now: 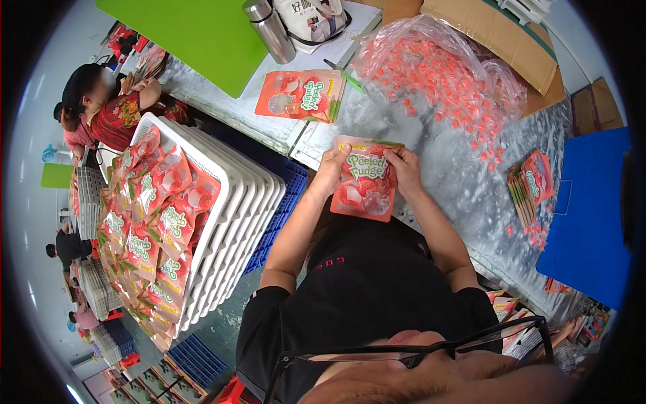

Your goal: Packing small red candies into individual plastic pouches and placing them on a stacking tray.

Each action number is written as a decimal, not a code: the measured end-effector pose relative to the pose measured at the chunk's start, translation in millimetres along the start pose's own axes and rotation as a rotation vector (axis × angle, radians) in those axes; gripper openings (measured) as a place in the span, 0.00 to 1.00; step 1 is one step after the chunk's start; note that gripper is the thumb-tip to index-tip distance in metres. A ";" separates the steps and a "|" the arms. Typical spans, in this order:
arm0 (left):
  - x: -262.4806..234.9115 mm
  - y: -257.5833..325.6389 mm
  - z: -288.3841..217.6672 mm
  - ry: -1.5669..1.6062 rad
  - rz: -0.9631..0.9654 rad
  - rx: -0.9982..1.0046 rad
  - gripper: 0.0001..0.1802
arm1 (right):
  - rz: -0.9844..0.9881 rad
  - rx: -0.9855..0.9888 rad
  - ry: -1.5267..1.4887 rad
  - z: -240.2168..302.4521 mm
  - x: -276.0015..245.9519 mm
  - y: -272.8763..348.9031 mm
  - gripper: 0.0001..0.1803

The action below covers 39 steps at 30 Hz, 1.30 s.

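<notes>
Between my hands is a red-pink candy pouch (364,188), its printed front toward me and its top edge away from my body. My left hand (330,170) pinches its upper left side, and my right hand (406,170) grips its upper right corner. Beyond them, on the grey table (431,151), a flat stack of matching pouches (296,95) lies to the left. Small red wrapped candies (431,74) spill out of a clear plastic bag (494,71) at the far right. Whether the held pouch has anything in it, I cannot tell.
Left of me, stacked white trays (235,222) hold many pouches on top. A steel flask (270,30), a white bag (311,23) and a green-handled tool (350,79) sit at the back. More pouches (531,182) stand by a blue panel (585,209). Another person (121,114) works at far left.
</notes>
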<state>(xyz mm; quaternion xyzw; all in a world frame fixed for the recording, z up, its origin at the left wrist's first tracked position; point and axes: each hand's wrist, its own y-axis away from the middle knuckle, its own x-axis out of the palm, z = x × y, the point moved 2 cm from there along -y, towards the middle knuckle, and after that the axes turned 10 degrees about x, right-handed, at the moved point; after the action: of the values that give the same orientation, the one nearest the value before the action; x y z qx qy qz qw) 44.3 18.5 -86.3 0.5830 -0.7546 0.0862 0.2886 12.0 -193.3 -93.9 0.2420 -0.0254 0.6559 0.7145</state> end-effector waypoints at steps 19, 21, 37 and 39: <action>8.2 7.6 23.0 -0.849 -0.315 0.426 0.26 | -0.184 0.027 -0.346 -30.1 -16.8 -21.6 0.10; 14.7 -1.1 13.0 -0.847 -0.297 0.390 0.25 | -0.160 -0.004 -0.207 -30.6 -17.5 -24.1 0.11; 12.5 58.9 -162.6 -0.818 -0.788 0.970 0.21 | 0.196 0.013 -0.139 54.4 26.7 -13.2 0.26; -38.8 79.4 -226.4 -0.736 -1.073 1.040 0.20 | 0.198 0.042 -0.099 56.6 19.3 -16.9 0.25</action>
<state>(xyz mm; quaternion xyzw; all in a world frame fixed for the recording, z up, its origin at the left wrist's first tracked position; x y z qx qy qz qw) 52.3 180.6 94.6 0.9134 -0.2845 0.0785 -0.2804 46.6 -197.3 -42.4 0.2853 -0.0708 0.7108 0.6390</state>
